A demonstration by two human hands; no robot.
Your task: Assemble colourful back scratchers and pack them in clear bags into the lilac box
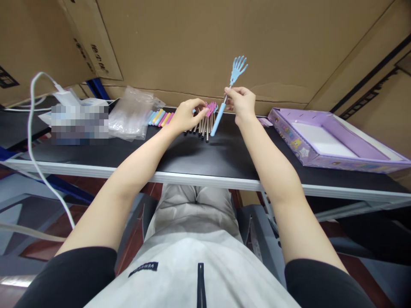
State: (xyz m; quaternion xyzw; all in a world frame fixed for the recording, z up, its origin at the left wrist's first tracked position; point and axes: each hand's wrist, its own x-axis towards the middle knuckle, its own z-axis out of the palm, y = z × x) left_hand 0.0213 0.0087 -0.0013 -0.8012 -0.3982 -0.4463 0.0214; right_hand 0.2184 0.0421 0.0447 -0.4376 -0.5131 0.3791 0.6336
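My right hand (243, 102) is closed around the thin metal shaft of a light blue back scratcher (218, 119). Its hand-shaped head points up and its blue handle slants down to the left above the table. To the left, my left hand (189, 114) has its thumb and fingers curled around a pink hand-shaped back scratcher head (211, 108). Under and beside these fingers lies a bunch of metal back scratcher rods (207, 128) with dark ends. A row of blue, yellow and pink handles (159, 117) rests left of them, partly hidden by my left hand.
Clear plastic bags (130, 115) lie on the black table (205, 160) at the left. Further left, a white cable (30, 124) hangs over the table edge beside a blurred item. A purple open box (308, 152) stands at the right. Cardboard (180, 47) walls off the back.
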